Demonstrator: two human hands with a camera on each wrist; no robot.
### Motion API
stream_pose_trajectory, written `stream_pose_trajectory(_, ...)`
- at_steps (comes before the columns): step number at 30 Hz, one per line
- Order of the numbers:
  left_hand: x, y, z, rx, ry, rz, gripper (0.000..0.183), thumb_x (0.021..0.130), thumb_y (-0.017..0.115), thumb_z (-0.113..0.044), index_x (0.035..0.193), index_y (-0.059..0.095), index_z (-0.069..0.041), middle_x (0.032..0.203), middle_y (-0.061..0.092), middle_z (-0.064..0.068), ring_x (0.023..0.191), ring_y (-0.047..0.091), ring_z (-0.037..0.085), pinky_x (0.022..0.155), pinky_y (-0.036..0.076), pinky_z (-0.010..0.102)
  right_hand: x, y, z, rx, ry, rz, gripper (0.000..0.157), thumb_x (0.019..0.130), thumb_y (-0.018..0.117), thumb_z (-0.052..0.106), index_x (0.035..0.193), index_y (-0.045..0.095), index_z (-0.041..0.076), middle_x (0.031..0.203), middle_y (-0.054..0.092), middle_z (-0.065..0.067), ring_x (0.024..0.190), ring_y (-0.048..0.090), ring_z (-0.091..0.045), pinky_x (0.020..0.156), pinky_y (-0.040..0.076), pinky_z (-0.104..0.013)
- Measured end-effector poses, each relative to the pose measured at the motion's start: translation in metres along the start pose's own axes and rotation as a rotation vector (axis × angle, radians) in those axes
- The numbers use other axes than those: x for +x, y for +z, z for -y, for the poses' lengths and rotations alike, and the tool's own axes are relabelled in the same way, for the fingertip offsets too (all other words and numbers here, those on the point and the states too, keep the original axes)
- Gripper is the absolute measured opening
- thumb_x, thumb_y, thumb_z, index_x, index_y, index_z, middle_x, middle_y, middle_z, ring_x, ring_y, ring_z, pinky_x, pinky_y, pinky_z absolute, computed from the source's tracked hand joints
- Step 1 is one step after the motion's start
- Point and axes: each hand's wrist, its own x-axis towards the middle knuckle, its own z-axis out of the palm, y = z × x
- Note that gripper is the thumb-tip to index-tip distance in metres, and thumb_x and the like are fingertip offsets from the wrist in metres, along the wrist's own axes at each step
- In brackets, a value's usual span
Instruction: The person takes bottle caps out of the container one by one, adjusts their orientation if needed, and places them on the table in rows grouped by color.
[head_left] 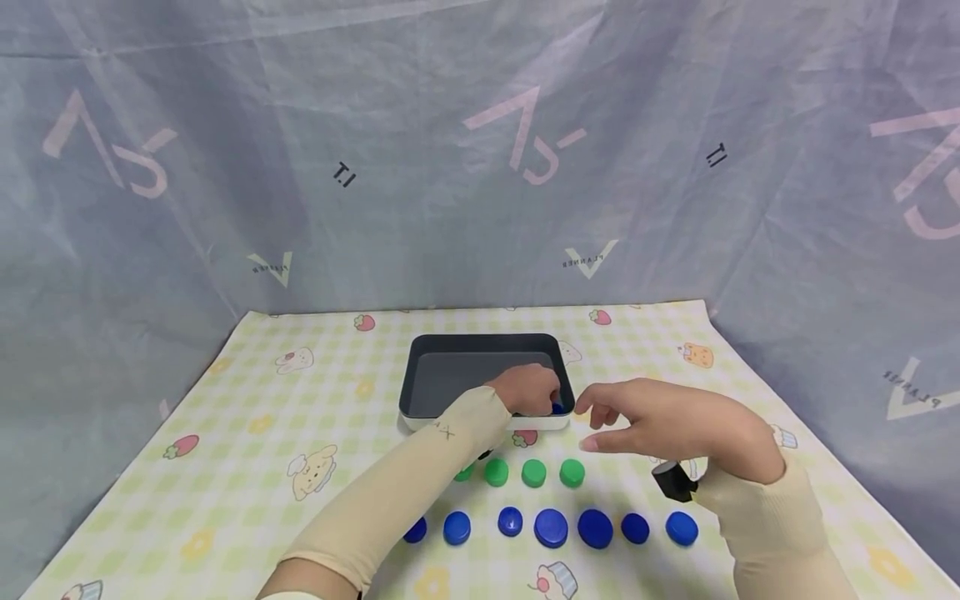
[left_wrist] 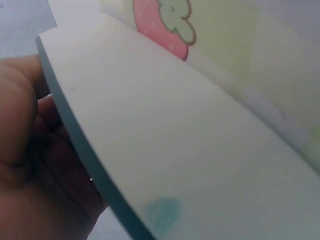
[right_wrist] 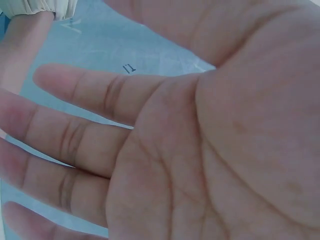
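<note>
My left hand (head_left: 528, 389) reaches into the black tray (head_left: 446, 375) at its front right corner, fingers curled down. Just under its fingertips shows a blue bottle cap (head_left: 557, 408), pinched there and mostly covered by the hand. In the left wrist view the tray's pale outer wall (left_wrist: 150, 130) hides the fingertips. Beside that corner, my right hand (head_left: 660, 417) hovers with thumb and fingers apart, nothing between them. Its bare palm (right_wrist: 165, 150) fills the right wrist view, fingers loosely extended.
In front of the tray lies a row of green bottle caps (head_left: 534, 473), partly behind my left sleeve. Nearer me runs a row of several blue bottle caps (head_left: 551, 528). A checked tablecloth (head_left: 247, 467) covers the table, and a grey curtain (head_left: 420, 208) hangs behind.
</note>
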Motion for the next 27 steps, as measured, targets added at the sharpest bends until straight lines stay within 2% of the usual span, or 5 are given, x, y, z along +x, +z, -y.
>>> stream_pose_trajectory(10, -0.002, -0.002, 0.000, 0.004, 0.015, -0.003, 0.015, 0.093, 0.062, -0.010, 0.083, 0.067, -0.019, 0.076, 0.059, -0.004, 0.067, 0.051, 0.013, 0.064, 0.041, 0.027, 0.001, 0.000, 0.000, -0.010, 0.009, -0.005, 0.033, 0.095, 0.063, 0.050, 0.123, 0.058, 0.032, 0.111, 0.062, 0.010, 0.107, 0.059, -0.012, 0.087, 0.048, -0.040)
stream_pose_trajectory(15, -0.004, -0.002, 0.004, 0.020, 0.027, -0.041, 0.015, 0.092, 0.062, -0.010, 0.088, 0.072, -0.021, 0.079, 0.061, -0.008, 0.069, 0.052, 0.011, 0.066, 0.044, 0.026, 0.002, 0.001, -0.001, -0.023, 0.013, 0.007, 0.034, 0.096, 0.063, 0.049, 0.124, 0.058, 0.032, 0.109, 0.061, 0.011, 0.107, 0.059, -0.012, 0.086, 0.048, -0.040)
stream_pose_trajectory(18, -0.006, -0.005, 0.008, 0.035, 0.042, -0.071, 0.017, 0.091, 0.061, -0.009, 0.083, 0.072, -0.019, 0.073, 0.058, -0.006, 0.064, 0.047, 0.012, 0.062, 0.041, 0.026, 0.003, 0.001, -0.001, -0.034, 0.011, 0.012, 0.033, 0.097, 0.062, 0.047, 0.125, 0.057, 0.032, 0.109, 0.061, 0.012, 0.107, 0.059, -0.012, 0.086, 0.048, -0.040)
stream_pose_trajectory(23, -0.013, -0.015, 0.017, 0.030, 0.057, -0.134, 0.020, 0.090, 0.063, -0.014, 0.071, 0.062, -0.019, 0.063, 0.051, -0.006, 0.057, 0.041, 0.011, 0.057, 0.036, 0.025, 0.003, 0.002, -0.003, -0.031, 0.007, 0.012, 0.030, 0.098, 0.062, 0.043, 0.125, 0.057, 0.032, 0.109, 0.060, 0.012, 0.107, 0.058, -0.012, 0.086, 0.048, -0.040)
stream_pose_trajectory(27, -0.023, -0.022, 0.029, -0.031, 0.054, -0.167, 0.024, 0.089, 0.064, -0.016, 0.068, 0.051, -0.018, 0.057, 0.039, -0.006, 0.053, 0.033, 0.011, 0.056, 0.031, 0.026, 0.004, 0.002, -0.003, -0.033, -0.002, 0.015, 0.026, 0.099, 0.062, 0.035, 0.124, 0.057, 0.033, 0.109, 0.060, 0.012, 0.106, 0.058, -0.012, 0.086, 0.047, -0.039)
